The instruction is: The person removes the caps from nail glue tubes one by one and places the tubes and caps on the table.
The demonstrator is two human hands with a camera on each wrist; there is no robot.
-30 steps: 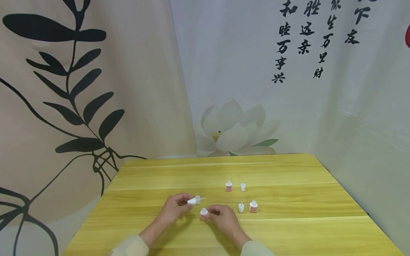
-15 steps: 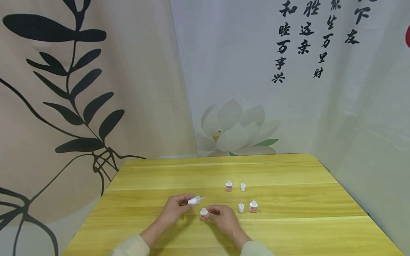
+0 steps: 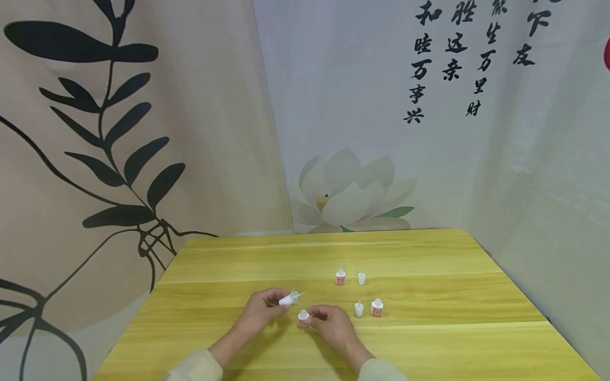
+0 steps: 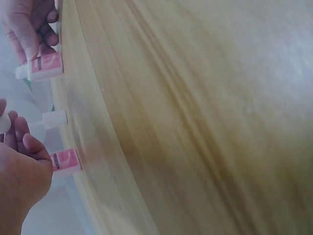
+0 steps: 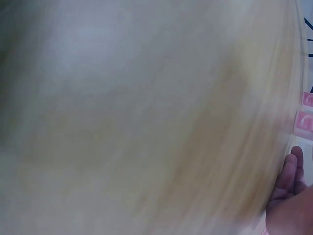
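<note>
My left hand [image 3: 260, 311] pinches a white cap [image 3: 287, 299], its thin pointed tip directed to the right, above the table. In the left wrist view the left hand [image 4: 24, 171] is at the lower left, with only part of the white cap showing. To the right, my right hand [image 3: 332, 327] grips a small bottle [image 3: 303, 318] with a white top and pink label, which stands upright on the table. The same bottle [image 4: 47, 66] appears between the right fingers in the left wrist view. The cap is held slightly above and left of the bottle, apart from it.
On the wooden table [image 3: 429, 349], a pink-labelled bottle [image 3: 340, 277] and a white cap [image 3: 361, 278] stand farther back. Another bottle [image 3: 377, 307] and white cap [image 3: 359, 309] stand right of my right hand. Printed cloth [image 3: 229, 132] hangs behind the table.
Both hands keep their places and grips. The white cap in the left hand shifts only very slightly; the bottle in the right hand stays put.
</note>
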